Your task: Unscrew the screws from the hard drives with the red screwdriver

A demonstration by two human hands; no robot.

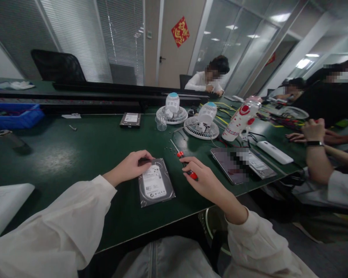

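A hard drive with a white label lies flat on the green table, close to its front edge. My left hand grips its far left corner, thumb on the top face and fingers curled over the back edge, partly hidden. In my right hand is a screwdriver with a red and black handle. Its shaft points forward and left, the tip apart from the drive, near several small screws on the tabletop.
Beyond the screws stand two white fan parts, a clear cup and a bottle. Another hard drive lies farther back. On the right are a tablet-like device and a white power strip. Other people sit nearby.
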